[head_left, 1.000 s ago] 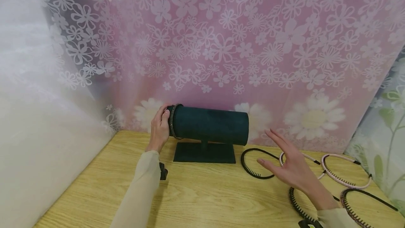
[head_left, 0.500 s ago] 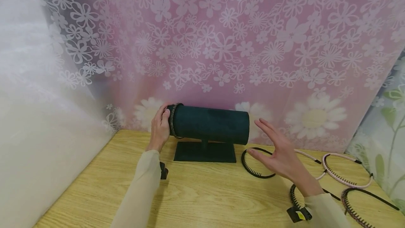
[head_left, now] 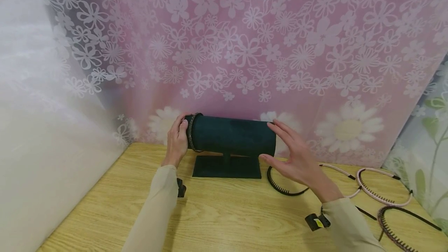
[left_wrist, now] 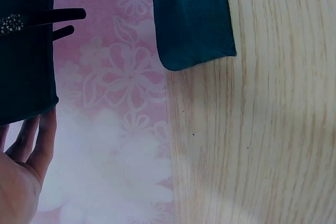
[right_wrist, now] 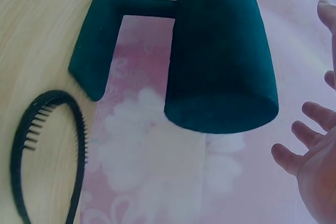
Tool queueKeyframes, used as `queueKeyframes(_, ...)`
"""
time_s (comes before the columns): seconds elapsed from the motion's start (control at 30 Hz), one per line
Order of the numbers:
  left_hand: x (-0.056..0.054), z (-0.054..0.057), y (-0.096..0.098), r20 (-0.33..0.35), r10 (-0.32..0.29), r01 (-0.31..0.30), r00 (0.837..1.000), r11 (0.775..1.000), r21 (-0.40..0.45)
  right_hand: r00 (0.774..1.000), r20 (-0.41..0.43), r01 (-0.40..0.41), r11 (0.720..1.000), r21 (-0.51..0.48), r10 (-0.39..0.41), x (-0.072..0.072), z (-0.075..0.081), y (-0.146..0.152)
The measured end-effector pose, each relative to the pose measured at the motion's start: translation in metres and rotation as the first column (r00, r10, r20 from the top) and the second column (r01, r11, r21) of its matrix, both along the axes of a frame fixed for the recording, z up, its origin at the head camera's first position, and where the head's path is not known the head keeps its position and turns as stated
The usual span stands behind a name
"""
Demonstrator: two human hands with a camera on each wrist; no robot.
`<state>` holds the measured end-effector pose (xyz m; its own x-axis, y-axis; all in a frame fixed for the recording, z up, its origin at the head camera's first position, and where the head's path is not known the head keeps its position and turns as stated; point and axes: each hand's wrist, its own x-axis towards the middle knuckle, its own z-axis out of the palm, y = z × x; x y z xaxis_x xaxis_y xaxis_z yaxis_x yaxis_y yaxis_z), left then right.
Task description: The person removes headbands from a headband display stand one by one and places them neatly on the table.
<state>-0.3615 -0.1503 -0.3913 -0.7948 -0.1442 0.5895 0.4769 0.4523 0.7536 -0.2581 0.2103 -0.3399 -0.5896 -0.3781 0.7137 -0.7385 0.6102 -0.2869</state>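
Note:
A dark green velvet headband display stand (head_left: 231, 137), a horizontal roll on a flat base, stands on the table by the backdrop. A black headband with a sparkly strip (head_left: 191, 133) sits round the roll near its left end; the left wrist view shows its tips (left_wrist: 68, 15). My left hand (head_left: 177, 139) holds the roll's left end, thumb in front. In the left wrist view its fingers (left_wrist: 44, 145) meet the roll's edge. My right hand (head_left: 297, 162) is beside the roll's right end, fingers spread and holding nothing; the right wrist view shows a gap between them.
Right of the stand lies a black toothed headband (head_left: 285, 193), partly behind my right hand. Farther right are pink headbands (head_left: 371, 195) and a dark toothed headband (head_left: 392, 232). Another dark one is mostly hidden by the right wrist. A floral backdrop (head_left: 227, 49) rises behind the table (head_left: 217, 213).
My right hand has moved left, from above the headbands to the roll's right end. The left hand has stayed on the left end, and the stand has barely shifted.

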Motion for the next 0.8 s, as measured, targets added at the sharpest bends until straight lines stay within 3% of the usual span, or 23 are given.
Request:
queueKeyframes(0.27,0.000,0.003,0.001,-0.010,0.000,0.000,1.000,1.000,0.002,1.000,-0.022,-0.006,1.000,0.014,0.007,-0.007,0.008,-0.015)
queueKeyframes(0.57,-0.001,0.001,0.000,-0.014,0.004,-0.004,1.000,1.000,0.003,0.998,0.057,0.000,0.999,0.036,-0.002,-0.012,0.011,-0.028)
queueKeyframes(0.8,-0.003,-0.001,0.000,-0.022,-0.010,0.010,1.000,1.000,0.013,0.999,0.031,-0.018,0.999,0.038,0.017,-0.019,0.011,-0.035)
